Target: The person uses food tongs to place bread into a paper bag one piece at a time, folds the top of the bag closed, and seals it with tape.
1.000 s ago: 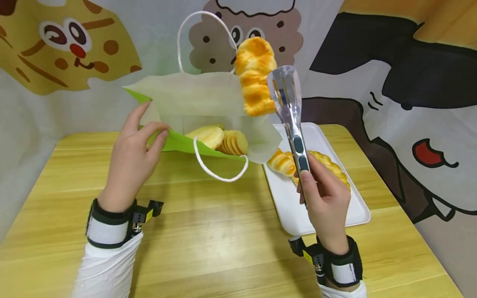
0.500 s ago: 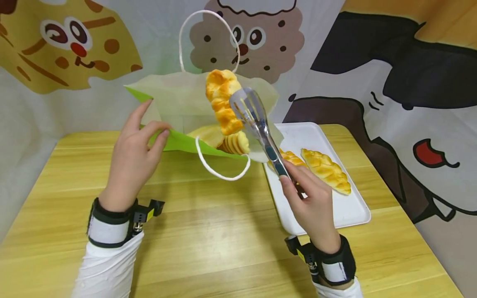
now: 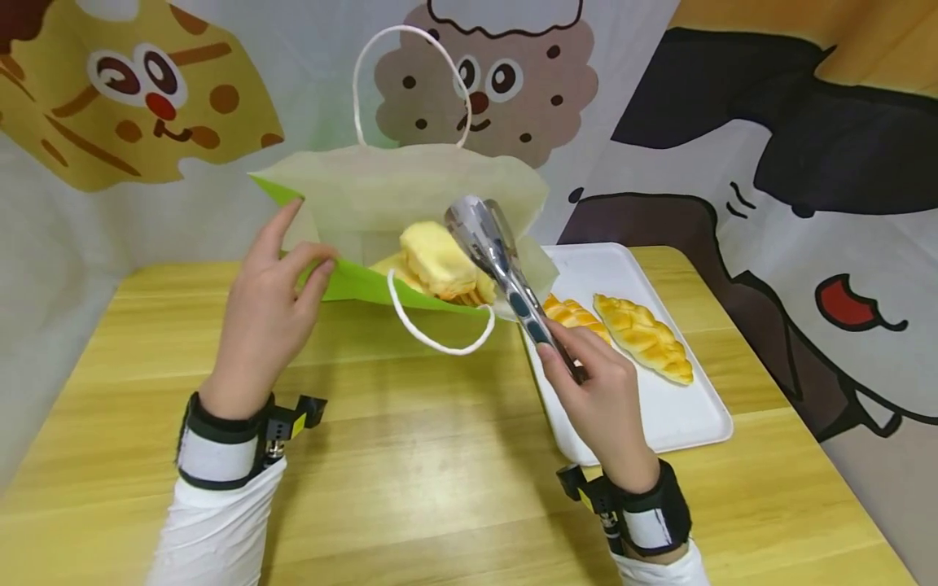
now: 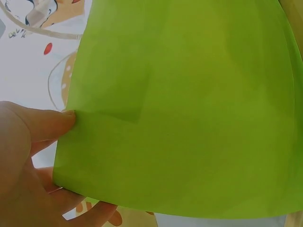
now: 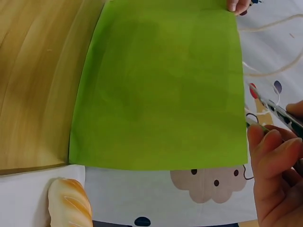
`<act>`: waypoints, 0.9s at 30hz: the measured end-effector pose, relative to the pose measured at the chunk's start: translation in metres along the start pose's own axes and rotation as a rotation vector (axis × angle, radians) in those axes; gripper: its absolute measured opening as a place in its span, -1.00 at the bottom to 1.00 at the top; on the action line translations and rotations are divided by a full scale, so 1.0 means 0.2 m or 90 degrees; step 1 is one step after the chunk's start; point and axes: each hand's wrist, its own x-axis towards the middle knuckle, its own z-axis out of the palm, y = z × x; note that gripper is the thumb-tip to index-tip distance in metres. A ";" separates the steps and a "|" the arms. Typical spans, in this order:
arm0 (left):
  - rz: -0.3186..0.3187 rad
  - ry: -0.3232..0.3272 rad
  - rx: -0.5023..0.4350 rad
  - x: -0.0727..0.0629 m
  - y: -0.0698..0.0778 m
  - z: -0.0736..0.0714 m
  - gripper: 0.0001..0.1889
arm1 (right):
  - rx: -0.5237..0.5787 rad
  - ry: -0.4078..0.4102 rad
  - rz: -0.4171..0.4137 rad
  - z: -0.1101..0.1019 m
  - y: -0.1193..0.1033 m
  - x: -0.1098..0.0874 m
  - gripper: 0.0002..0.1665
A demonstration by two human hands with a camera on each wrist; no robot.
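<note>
L hand (image 3: 267,305), left of frame ctr, pinches rim of green bag (image 3: 359,283), mouth facing cam. R hand (image 3: 597,399), lower right of ctr, grips metal tongs (image 3: 522,297) by handles; tips nr frame ctr, just beside pale bread (image 3: 438,259), can't tell if touching. Pale bread's in bag mouth, over other pieces (image 3: 485,289). White tray (image 3: 689,423) w/ 2 golden loaves (image 3: 643,338) at right, on wood table (image 3: 410,472).

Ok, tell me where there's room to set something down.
The wooden table is bare between left hand and right hand, nearer than the green bag; also left of the left hand and right of the white tray. Crowded: bag's mouth, with bread and tongs; tray's middle, with two loaves.
</note>
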 end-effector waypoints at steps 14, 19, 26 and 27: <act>-0.006 0.005 -0.006 -0.01 0.00 0.01 -0.86 | 0.021 0.015 0.051 -0.02 0.01 0.00 -0.60; -0.004 0.009 -0.007 -0.01 0.00 0.01 -0.86 | 0.020 0.015 0.056 -0.03 0.01 0.00 -0.61; -0.002 0.012 -0.003 -0.01 -0.01 0.01 -0.86 | 0.015 0.012 0.062 -0.03 0.01 0.00 -0.63; -0.003 0.012 -0.003 -0.01 -0.01 0.01 -0.86 | 0.015 0.011 0.063 -0.03 0.01 0.00 -0.63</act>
